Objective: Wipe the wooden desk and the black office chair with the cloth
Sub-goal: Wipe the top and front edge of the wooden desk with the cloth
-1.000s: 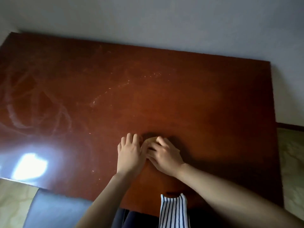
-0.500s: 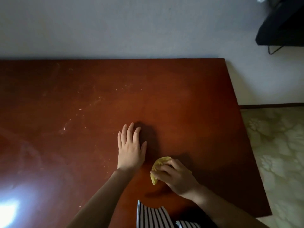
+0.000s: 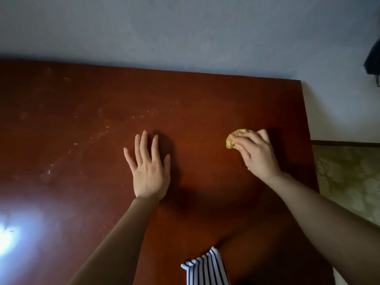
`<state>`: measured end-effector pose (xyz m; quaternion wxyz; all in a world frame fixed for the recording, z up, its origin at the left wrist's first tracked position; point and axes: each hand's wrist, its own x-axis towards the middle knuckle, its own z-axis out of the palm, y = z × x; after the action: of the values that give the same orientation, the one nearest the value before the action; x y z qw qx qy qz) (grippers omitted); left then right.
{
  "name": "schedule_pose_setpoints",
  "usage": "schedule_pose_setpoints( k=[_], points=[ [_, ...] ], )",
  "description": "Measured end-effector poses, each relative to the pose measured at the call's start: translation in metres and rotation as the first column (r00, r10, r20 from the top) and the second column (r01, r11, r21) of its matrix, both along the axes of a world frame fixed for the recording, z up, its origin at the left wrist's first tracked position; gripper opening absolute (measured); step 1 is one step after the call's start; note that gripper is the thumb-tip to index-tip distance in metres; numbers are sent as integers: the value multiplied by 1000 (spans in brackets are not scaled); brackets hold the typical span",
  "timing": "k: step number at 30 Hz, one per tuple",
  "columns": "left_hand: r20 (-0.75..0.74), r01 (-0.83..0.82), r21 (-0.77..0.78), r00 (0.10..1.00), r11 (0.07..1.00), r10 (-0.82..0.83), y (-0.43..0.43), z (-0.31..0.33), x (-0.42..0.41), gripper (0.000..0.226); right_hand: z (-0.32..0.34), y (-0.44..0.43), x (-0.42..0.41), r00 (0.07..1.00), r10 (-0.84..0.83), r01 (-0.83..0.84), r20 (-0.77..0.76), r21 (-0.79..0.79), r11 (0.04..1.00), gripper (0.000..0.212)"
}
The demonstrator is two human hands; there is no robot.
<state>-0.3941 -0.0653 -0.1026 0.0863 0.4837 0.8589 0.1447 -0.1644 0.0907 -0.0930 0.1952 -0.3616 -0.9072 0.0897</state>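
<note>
The reddish-brown wooden desk (image 3: 205, 103) fills most of the view, with pale dust streaks and crumbs on its left half. My left hand (image 3: 149, 167) lies flat on the desk near the middle, fingers straight and spread. My right hand (image 3: 256, 155) grips a bunched yellow cloth (image 3: 233, 138) and holds it down on the desk near the right edge; only the cloth's left end shows past my fingers. The black office chair is out of view.
A grey wall (image 3: 185, 27) runs behind the desk. A dark object (image 3: 373, 58) hangs at the upper right. Patterned floor (image 3: 349, 177) lies past the desk's right edge. A bright glare (image 3: 8, 237) sits on the desk's lower left. Striped fabric (image 3: 205, 268) shows at the bottom.
My right hand has carried the cloth away from my left hand, rightward and further back on the desk. My left hand stays flat in place. The view has tilted.
</note>
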Motion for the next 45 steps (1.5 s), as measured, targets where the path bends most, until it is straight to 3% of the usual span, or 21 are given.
schedule_pose_setpoints(
  k=[7,10,13,16,18,22,26,29,32,36,39,42,45],
  points=[
    [-44,-18,14,999,1000,19,1,-11,1,59,-2,95,-7,999,-14,10,47,80,997,27],
    [-47,-37,9,998,999,37,6,-12,-2,60,-5,132,-23,961,-276,274,31,56,960,31],
    [-42,-43,7,998,999,43,6,-10,-1,61,-8,149,-48,844,-537,537,-14,30,843,28],
    [-23,-49,-5,999,999,49,7,-10,-3,60,-8,147,-63,774,-633,633,25,11,774,28],
    [-7,-58,-11,998,998,57,7,-10,-3,60,-6,135,-70,816,-575,576,58,4,817,30],
    [9,-37,-5,999,999,37,9,-7,-4,59,-2,81,-89,951,-309,309,7,-33,951,30],
    [16,-39,-8,999,999,39,11,-5,-3,59,-2,22,-98,996,-88,90,29,-92,992,31],
    [12,-37,-6,999,999,37,10,-5,-3,59,-6,-22,-90,991,135,-134,7,-100,986,29],
    [8,-29,3,1000,1000,29,7,-5,-3,59,-11,-51,-61,929,371,-371,-7,-40,928,23],
    [14,-25,-2,1000,1000,25,6,-6,-5,59,-13,-45,-12,847,525,-526,82,-15,851,26],
    [26,-23,-3,999,1000,23,5,-7,-3,60,-10,-17,14,907,413,-413,78,-22,911,24],
    [35,-17,3,999,1000,17,4,-7,-4,60,-6,17,26,991,123,-122,60,-19,992,22],
    [42,-13,1,999,1000,13,5,-6,-3,61,0,55,31,986,-124,127,108,-25,992,28]
  ],
)
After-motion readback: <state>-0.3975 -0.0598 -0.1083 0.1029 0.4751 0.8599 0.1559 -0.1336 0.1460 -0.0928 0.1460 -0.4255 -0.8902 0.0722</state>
